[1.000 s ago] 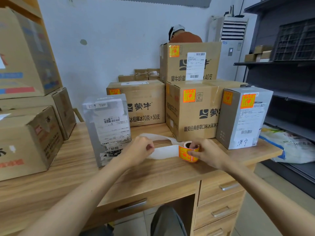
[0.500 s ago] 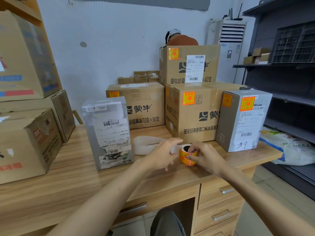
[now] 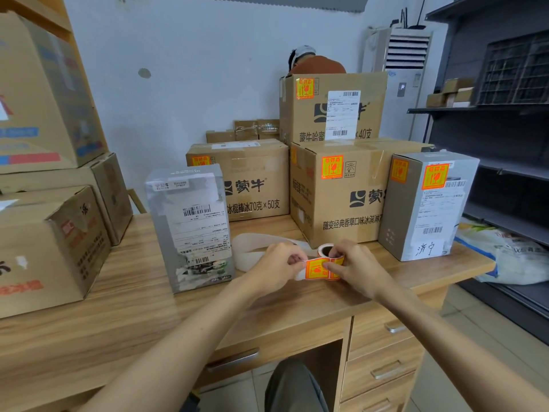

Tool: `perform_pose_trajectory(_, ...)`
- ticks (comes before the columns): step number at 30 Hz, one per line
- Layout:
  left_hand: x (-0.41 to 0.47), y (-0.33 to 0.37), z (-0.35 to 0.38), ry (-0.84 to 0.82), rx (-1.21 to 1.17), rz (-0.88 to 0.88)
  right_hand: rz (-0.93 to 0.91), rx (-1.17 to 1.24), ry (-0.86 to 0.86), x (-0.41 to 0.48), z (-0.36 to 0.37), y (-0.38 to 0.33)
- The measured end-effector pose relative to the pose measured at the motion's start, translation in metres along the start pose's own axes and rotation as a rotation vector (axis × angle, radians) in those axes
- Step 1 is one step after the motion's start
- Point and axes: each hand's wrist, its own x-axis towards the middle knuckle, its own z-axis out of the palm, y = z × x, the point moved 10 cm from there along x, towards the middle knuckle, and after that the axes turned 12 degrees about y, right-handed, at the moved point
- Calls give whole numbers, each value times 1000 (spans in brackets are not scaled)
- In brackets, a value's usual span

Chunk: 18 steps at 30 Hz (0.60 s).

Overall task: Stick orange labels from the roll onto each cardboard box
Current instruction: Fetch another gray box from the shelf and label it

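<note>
While right hand grips roll, left hand pinches label.

on the desk the label roll sits near the front edge between the left hand and the right hand, with a left parcel beside it, a right parcel at the desk's right end, stacked cartons behind, and side cartons piled far left.

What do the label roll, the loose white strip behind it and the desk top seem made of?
Label roll: glossy orange paper or film stickers on a brown, cardboard-looking core. White strip: probably thin waxy backing paper; it loops limply and looks slightly translucent. Desk top: smooth wood-grain surface, possibly laminate; the pictures cannot settle it.
</note>
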Motion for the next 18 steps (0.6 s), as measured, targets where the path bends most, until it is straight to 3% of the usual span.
perform_pose_trajectory(9, -5, -3, 1, 3, -82, -32, -247, -241, 185, -23, -17, -40)
perform_pose_trajectory(13, -4, -7, 1, 37, -139, -63, -218, -203, 78, -28, -2, -48)
perform_pose_trajectory(18, -4, -11, 2, 27, -217, -90, -147, -153, 63, -24, 6, -42)
